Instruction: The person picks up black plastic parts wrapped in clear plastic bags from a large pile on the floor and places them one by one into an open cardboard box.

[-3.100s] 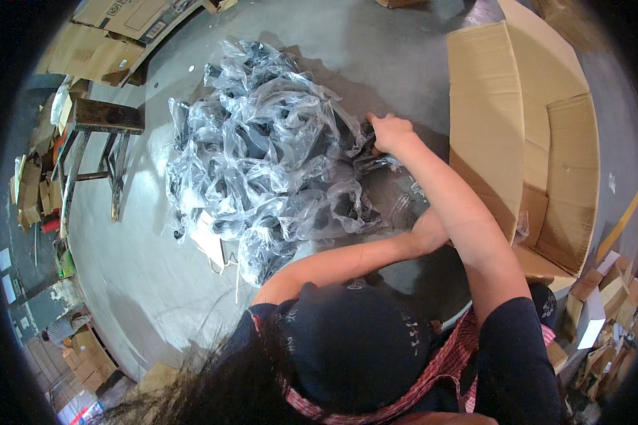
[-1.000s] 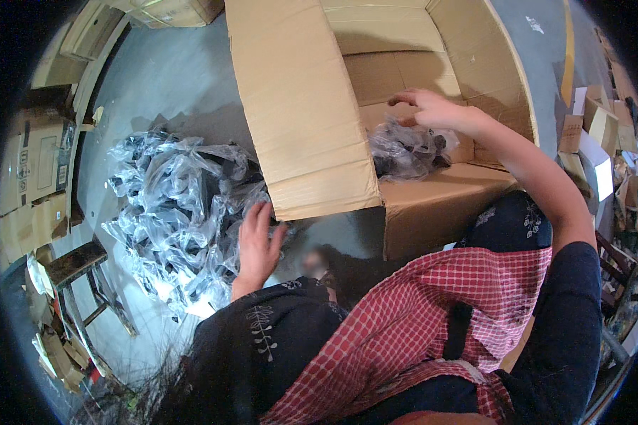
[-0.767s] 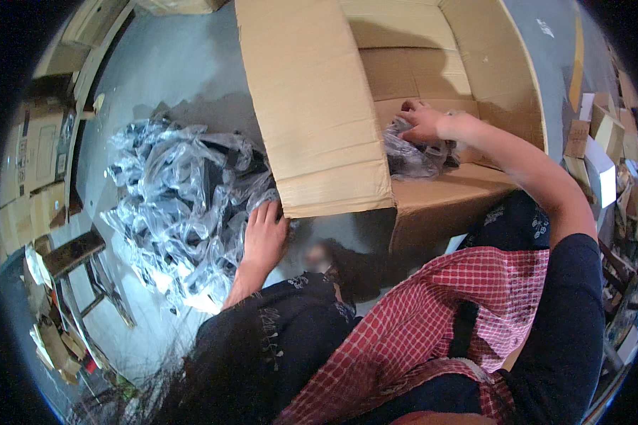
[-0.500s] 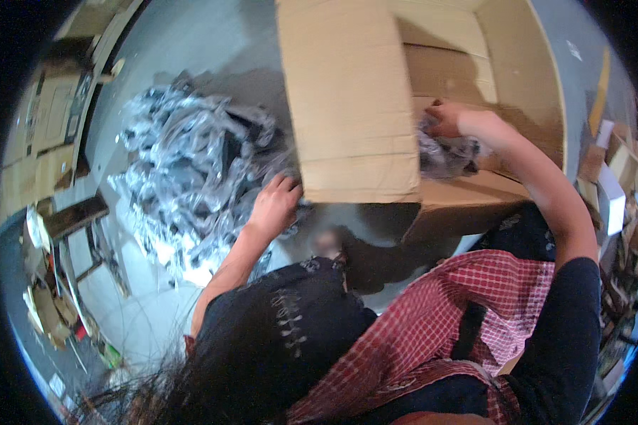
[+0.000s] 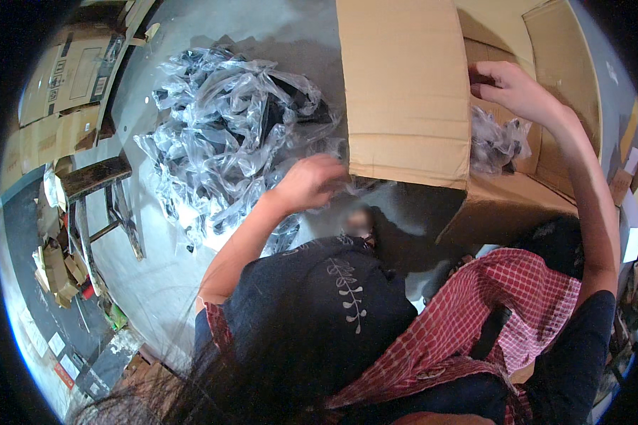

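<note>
The person's left hand (image 5: 313,183) is curled at the right edge of the pile of plastic-wrapped dark items (image 5: 227,134) on the floor (image 5: 152,290); whether it grips plastic cannot be told. The right hand (image 5: 507,86), thumb and fingers apart, is above the wrapped bundle (image 5: 500,145) inside the cardboard box (image 5: 404,92).

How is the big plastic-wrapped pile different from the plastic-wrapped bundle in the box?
Size: the pile is wide and lumpy, while the part of the bundle that shows is much smaller.
Place: the pile lies on the grey floor; the bundle is inside the cardboard box.
View: most of the pile shows, but the box partly hides the bundle.
Both have crinkly, see-through plastic with something dark inside.
</note>
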A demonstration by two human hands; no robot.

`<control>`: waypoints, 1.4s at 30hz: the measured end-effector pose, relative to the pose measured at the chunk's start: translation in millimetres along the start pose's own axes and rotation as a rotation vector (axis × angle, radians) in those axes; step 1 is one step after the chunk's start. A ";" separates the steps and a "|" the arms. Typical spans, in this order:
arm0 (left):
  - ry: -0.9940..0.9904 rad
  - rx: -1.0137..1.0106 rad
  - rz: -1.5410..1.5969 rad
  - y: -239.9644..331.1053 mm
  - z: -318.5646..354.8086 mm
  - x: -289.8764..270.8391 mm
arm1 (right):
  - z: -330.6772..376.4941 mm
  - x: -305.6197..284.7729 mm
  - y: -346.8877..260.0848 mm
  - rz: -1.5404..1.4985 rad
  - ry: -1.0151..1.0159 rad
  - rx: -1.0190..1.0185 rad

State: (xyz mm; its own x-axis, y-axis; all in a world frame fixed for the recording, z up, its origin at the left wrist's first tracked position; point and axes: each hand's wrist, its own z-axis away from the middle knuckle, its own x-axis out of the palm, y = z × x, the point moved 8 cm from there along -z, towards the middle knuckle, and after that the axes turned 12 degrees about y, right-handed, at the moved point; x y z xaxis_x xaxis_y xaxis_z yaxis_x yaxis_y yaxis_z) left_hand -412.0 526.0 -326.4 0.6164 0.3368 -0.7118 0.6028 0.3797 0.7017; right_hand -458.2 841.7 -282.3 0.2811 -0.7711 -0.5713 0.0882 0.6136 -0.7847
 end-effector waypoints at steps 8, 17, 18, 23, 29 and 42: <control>-0.100 0.020 -0.273 -17.4 12.0 12.0 | -1.9 2.3 -2.4 0.132 0.080 -0.042; 0.180 -0.037 -0.356 8.5 29.2 -49.4 | 45.5 1.1 -126.3 0.570 0.464 -0.514; 0.227 -0.152 -0.382 2.6 43.9 -57.5 | 50.5 12.3 -142.2 0.455 0.472 -0.536; 0.359 -0.358 -0.398 -10.7 67.5 -48.2 | 85.8 186.5 -153.1 0.095 -0.309 -0.397; 0.372 -0.418 -0.482 -17.5 50.8 -22.0 | 17.8 312.6 -52.7 0.320 -0.211 0.066; 0.723 -0.468 0.092 -16.2 54.4 -47.7 | 21.4 293.2 -50.8 0.012 0.183 0.049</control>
State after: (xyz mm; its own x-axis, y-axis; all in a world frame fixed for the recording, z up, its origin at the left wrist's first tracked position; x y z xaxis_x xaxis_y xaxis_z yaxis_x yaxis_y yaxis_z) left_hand -423.6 456.8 -302.2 0.0836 0.7888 -0.6089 0.1978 0.5858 0.7860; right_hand -359.8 588.1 -404.8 0.1039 -0.7792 -0.6181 0.1337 0.6267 -0.7677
